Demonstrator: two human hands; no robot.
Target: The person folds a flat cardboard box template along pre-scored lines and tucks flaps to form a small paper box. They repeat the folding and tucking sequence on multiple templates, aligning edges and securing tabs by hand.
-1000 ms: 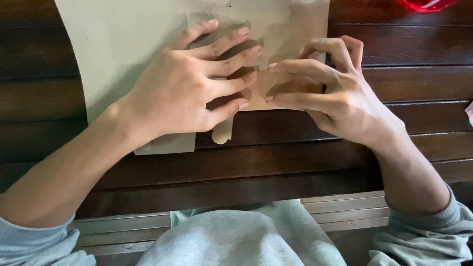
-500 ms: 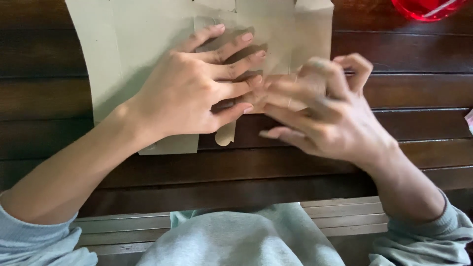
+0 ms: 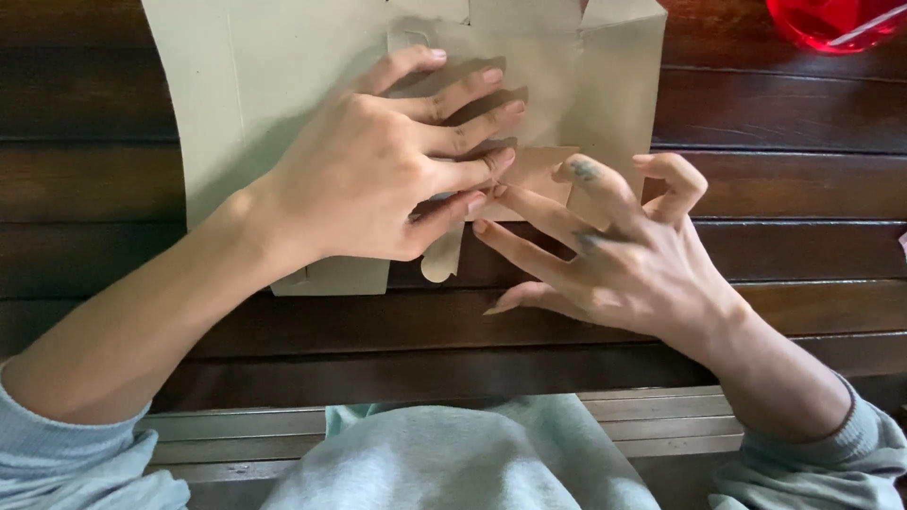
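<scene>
A flat, pale green-grey cardboard sheet (image 3: 246, 85) with cut flaps lies on the dark wooden table (image 3: 784, 113). My left hand (image 3: 378, 179) lies spread on it and holds it down, its lower fingers bent onto a browner folded flap (image 3: 534, 170) at the middle. My right hand (image 3: 614, 255) is beside it with fingers apart. Its index and middle fingertips touch the flap's lower edge, close to my left fingertips. A small rounded tab (image 3: 442, 257) sticks out below the left hand.
A red translucent container (image 3: 831, 21) stands at the table's far right corner. Pale slats (image 3: 661, 425) run along the near edge, above my grey-blue clothing. Bare dark planks show left and right of the sheet.
My right hand has uncurled from a pinch at the flap and slid down and right, its fingers now spread. The left hand has stayed pressed on the sheet.
</scene>
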